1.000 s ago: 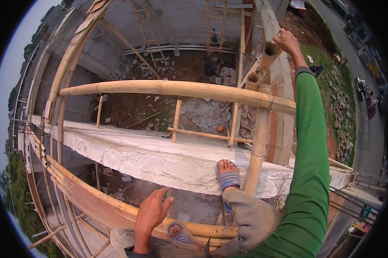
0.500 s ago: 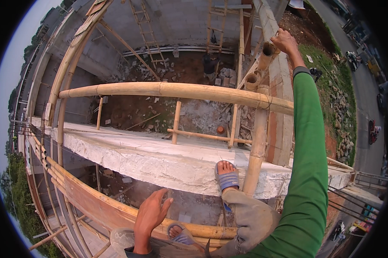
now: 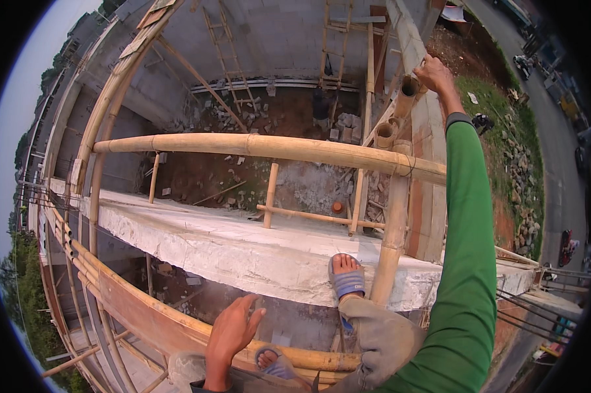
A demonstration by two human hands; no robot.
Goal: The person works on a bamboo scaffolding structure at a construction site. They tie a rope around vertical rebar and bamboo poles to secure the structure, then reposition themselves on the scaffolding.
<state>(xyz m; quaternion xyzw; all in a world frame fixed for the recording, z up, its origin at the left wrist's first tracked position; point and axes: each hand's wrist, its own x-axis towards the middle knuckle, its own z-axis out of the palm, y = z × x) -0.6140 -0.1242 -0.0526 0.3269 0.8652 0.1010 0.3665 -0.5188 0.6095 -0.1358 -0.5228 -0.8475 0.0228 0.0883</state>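
My right hand (image 3: 437,80) reaches far forward at the end of a green sleeve (image 3: 465,242). Its fingers curl against the edge of a tall concrete column (image 3: 430,216), beside the open ends of bamboo poles (image 3: 384,133). My left hand (image 3: 232,331) hovers low in front of me, fingers loosely apart and holding nothing. Below it runs a bamboo rail (image 3: 308,359). One sandaled foot (image 3: 346,275) stands on a rough white concrete beam (image 3: 230,252); the other sandaled foot (image 3: 274,361) is by the bamboo rail. A horizontal bamboo pole (image 3: 262,145) crosses ahead, tied to an upright bamboo pole (image 3: 392,229).
Far below, a rubble-strewn floor (image 3: 233,180) lies between grey block walls (image 3: 276,39). A person (image 3: 321,108) stands down there near a bamboo ladder (image 3: 336,46). At right are grass, stones and a road (image 3: 560,196) with vehicles; bare steel rods (image 3: 531,318) jut out.
The view has shifted slightly, so the beam and poles sit a little lower. My left hand's fingers have drawn somewhat closer together. The right hand stays at the column.
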